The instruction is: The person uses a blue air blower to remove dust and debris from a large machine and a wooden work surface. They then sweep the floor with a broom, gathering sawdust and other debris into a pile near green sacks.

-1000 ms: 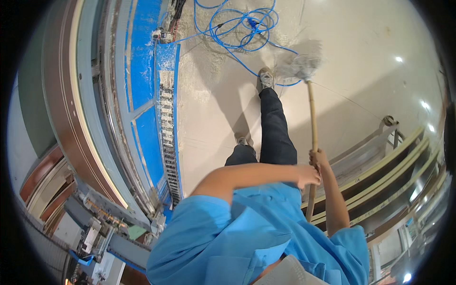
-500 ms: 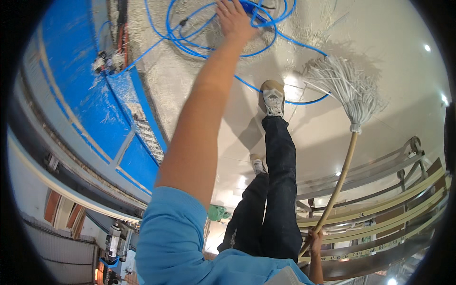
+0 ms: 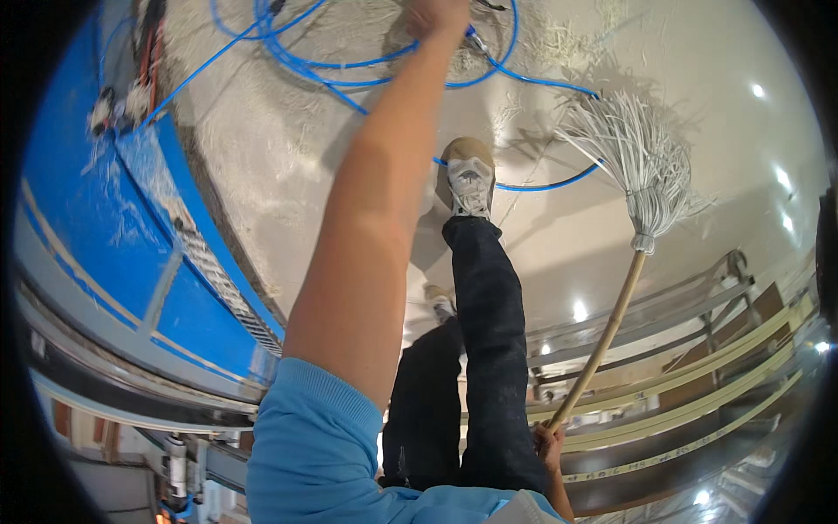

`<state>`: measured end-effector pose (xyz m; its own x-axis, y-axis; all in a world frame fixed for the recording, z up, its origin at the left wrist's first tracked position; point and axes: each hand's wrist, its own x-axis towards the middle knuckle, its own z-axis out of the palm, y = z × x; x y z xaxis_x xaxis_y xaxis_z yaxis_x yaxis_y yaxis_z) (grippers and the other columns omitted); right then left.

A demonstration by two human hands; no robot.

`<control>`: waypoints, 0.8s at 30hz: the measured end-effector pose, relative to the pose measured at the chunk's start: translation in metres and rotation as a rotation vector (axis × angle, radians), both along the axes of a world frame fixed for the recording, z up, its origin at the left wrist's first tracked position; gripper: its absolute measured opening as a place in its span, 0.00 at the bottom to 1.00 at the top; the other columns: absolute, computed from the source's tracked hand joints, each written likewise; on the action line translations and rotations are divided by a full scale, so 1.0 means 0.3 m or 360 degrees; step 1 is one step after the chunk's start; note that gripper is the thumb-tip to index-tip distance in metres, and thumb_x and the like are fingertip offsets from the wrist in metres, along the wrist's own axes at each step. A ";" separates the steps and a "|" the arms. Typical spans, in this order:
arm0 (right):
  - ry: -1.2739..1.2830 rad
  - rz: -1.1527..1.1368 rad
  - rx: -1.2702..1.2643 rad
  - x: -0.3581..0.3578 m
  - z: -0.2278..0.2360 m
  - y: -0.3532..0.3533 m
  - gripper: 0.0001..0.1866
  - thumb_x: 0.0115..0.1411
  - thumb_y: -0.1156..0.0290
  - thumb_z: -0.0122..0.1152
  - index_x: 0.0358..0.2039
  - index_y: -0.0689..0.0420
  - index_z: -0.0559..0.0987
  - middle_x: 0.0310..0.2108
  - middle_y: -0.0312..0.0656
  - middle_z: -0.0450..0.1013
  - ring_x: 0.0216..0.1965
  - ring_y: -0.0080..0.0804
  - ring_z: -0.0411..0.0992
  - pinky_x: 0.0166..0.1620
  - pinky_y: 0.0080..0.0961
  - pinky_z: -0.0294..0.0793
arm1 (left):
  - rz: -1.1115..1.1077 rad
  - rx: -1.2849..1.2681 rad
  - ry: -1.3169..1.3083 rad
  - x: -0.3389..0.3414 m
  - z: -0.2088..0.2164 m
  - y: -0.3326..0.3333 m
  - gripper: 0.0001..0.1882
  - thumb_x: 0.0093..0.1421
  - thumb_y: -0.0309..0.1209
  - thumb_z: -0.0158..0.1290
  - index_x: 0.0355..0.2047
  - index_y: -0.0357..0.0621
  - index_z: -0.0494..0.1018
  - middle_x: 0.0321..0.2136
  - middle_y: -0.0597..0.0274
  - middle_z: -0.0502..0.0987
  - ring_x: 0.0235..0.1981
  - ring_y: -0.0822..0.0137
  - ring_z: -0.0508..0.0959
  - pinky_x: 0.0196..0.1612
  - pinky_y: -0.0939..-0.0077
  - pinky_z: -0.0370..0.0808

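One bare left hand (image 3: 436, 16) is held out at the far edge of the scene, partly cut off, over the loops of a blue hose (image 3: 546, 187) on the pale floor (image 3: 733, 140). Whether its grip is spread or pinching anything cannot be told, and contact with the hose cannot be confirmed. A blue fitting (image 3: 474, 34) on the hose is seen just right of the wrist. The nearest loops are laid mostly left to right, crossed by the forearm that is extended away from the body. The coil is therefore much nearer the left hand than the right hand (image 3: 549, 447), which is placed well apart, low and near the body. By the right hand the wooden handle (image 3: 605, 341) of a broom (image 3: 646, 188) is held, fingers closed around it. The broom's long axis is slanted from near centre to far right, and its white-stripped head is overlapped with the hose's right-hand bend. Pale shavings (image 3: 563, 44) are scattered beyond. The scene is bordered by a blue machine panel (image 3: 105, 236) on the left and a rack with cream bars (image 3: 698, 349) on the right.
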<state>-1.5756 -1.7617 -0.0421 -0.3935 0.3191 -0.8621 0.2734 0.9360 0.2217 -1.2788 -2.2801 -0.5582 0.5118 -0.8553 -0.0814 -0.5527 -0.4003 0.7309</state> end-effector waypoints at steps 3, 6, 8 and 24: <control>0.0138 0.0063 -0.0182 -0.043 0.040 0.020 0.15 0.62 0.66 0.59 0.21 0.53 0.65 0.11 0.31 0.58 0.09 0.19 0.56 0.13 0.22 0.54 | -0.0189 0.0965 0.0189 0.064 0.120 0.119 0.36 0.49 0.49 0.61 0.53 0.38 0.69 0.45 0.37 0.76 0.53 0.41 0.73 0.56 0.52 0.68; 0.0250 0.0362 -0.0264 -0.104 0.062 0.087 0.19 0.63 0.58 0.59 0.21 0.50 0.64 0.10 0.28 0.56 0.08 0.17 0.54 0.12 0.19 0.51 | -0.0029 0.0821 0.0046 0.110 0.313 0.261 0.20 0.54 0.43 0.55 0.39 0.38 0.74 0.32 0.42 0.81 0.37 0.41 0.80 0.45 0.48 0.75; 0.0281 0.0523 -0.0349 -0.135 0.063 0.153 0.20 0.63 0.55 0.60 0.20 0.50 0.64 0.10 0.27 0.56 0.08 0.16 0.53 0.11 0.18 0.50 | 0.0020 0.0722 -0.0032 0.144 0.418 0.355 0.18 0.53 0.41 0.55 0.37 0.40 0.74 0.31 0.42 0.81 0.39 0.40 0.80 0.45 0.47 0.74; 0.0115 0.0737 -0.0451 -0.158 -0.087 0.229 0.16 0.63 0.63 0.59 0.23 0.52 0.65 0.11 0.28 0.58 0.09 0.17 0.55 0.13 0.19 0.53 | 0.0297 0.0379 0.0640 0.680 0.600 1.212 0.13 0.54 0.25 0.59 0.41 0.40 0.77 0.35 0.58 0.80 0.36 0.70 0.77 0.41 0.71 0.73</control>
<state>-1.6230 -1.6930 -0.0683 -0.4991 -0.1423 -0.8548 -0.1760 0.9825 -0.0608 -1.0748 -1.9165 -0.3784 0.5421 -0.6859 -0.4855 -0.1493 -0.6471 0.7476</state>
